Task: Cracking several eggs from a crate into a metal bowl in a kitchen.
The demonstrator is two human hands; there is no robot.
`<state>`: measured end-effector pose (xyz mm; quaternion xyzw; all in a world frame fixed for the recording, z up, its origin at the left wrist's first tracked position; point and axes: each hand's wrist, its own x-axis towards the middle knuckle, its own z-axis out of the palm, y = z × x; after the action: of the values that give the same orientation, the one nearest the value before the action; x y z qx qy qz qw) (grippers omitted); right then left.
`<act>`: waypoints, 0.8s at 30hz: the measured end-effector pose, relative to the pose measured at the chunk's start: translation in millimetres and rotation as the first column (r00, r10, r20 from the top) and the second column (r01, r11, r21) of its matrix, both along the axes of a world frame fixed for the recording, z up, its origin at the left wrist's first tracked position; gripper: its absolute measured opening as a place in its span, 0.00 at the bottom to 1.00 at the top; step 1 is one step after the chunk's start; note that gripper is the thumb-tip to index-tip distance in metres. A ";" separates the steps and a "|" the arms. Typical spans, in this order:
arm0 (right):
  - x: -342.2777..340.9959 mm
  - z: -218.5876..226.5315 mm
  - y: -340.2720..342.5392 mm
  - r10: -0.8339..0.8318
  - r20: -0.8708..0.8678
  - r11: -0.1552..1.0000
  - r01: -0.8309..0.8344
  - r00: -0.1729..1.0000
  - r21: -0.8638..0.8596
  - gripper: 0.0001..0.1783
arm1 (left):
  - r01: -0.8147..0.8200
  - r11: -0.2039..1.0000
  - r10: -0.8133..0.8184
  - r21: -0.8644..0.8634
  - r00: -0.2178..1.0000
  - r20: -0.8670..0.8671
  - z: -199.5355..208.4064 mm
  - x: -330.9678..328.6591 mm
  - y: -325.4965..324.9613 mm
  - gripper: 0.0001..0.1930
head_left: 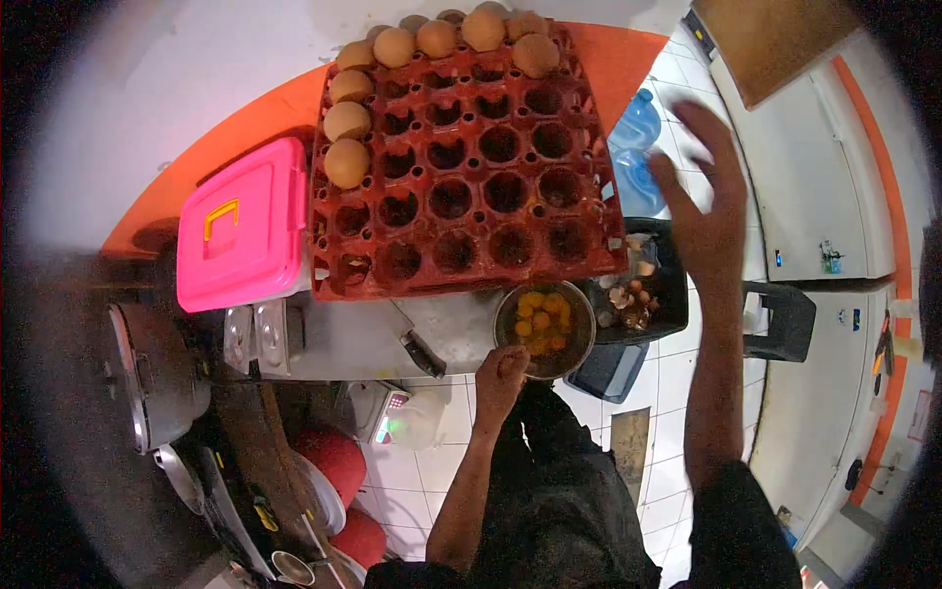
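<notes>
Bowl [590, 346] of steel look in the head view, just ahead of the left fingers, with yolks [541, 321] and clear white pooled inside. Left hand [503, 371] closed on the near-left rim, apparently for steadying; right hand [708, 201] raised to the right of the egg tray, slightly blurred, fingers spread wide, with nothing visible between them.

Judged from the contents, a good share done: many eggs already broken, yolks mostly whole and unbeaten, shells [633, 306] heaped in a black bin [677, 319] just right of the bowl, nearer the body than the right fingers. Left over, as far as visible: whole eggs [347, 164] only along the far and left edges of the red egg tray [471, 285], well ahead of the left fingers. No exact count possible at the partly hidden far edge.

Underneath, to the left of the left fingers, a grey worktop [343, 344]. Near those fingers, a black-handled knife [424, 355]; farther left, metal containers [277, 337] and a pink-lidded box [250, 236]. Well left, a large pot [162, 378]. Just left of the right fingers, blue bottles [640, 182]; to their right, white appliances [824, 177]; below, white floor tiles [672, 388].
</notes>
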<state>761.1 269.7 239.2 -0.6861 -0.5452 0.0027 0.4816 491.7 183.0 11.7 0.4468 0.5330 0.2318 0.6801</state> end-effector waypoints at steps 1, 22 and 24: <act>3.1 1.8 30.1 0.057 0.254 0.995 -0.075 0.965 0.062 0.25 | 0.005 0.999 -0.006 0.040 1.000 0.028 -6.3 0.1 -2.9 0.16; -60.6 -198.6 -109.9 -0.408 -0.595 0.902 0.405 0.693 -0.147 0.26 | -0.032 0.993 0.062 -0.111 0.958 0.280 -44.0 34.8 -4.0 0.18; -108.4 -229.4 -137.7 -0.312 -0.798 0.941 0.285 0.516 -0.184 0.30 | -0.030 0.996 0.019 0.084 0.990 0.137 -25.5 67.2 -7.2 0.19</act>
<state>652.7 132.0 9.7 -0.6967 -0.1348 0.2443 0.6608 558.9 175.8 -13.9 0.4521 0.4805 0.2927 0.6921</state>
